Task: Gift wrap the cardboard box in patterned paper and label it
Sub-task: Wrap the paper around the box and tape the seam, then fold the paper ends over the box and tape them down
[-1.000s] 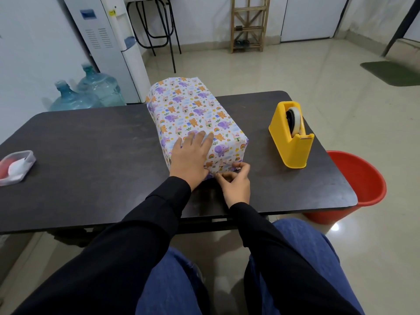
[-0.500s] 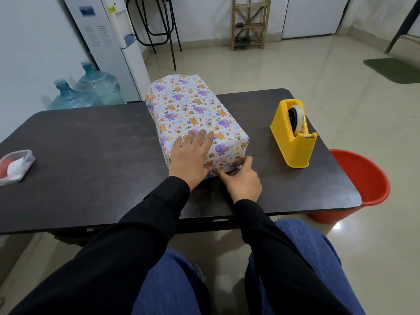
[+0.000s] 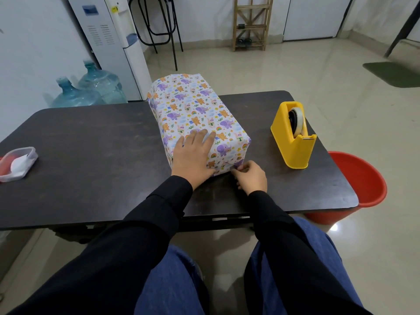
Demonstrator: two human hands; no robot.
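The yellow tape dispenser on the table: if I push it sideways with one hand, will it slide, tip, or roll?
The yellow tape dispenser would probably slide rather than roll, because it rests on a flat base on the dark table. Tipping seems possible, since it stands tall and narrow. Its weight cannot be judged; the smooth plastic sides may be a little slippery.

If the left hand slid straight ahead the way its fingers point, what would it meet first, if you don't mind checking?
Nothing, it seems: the left hand lies flat on the wrapped box, fingers pointing along its bare top toward the far end. Beyond that edge only floor shows, though depth is hard to judge.
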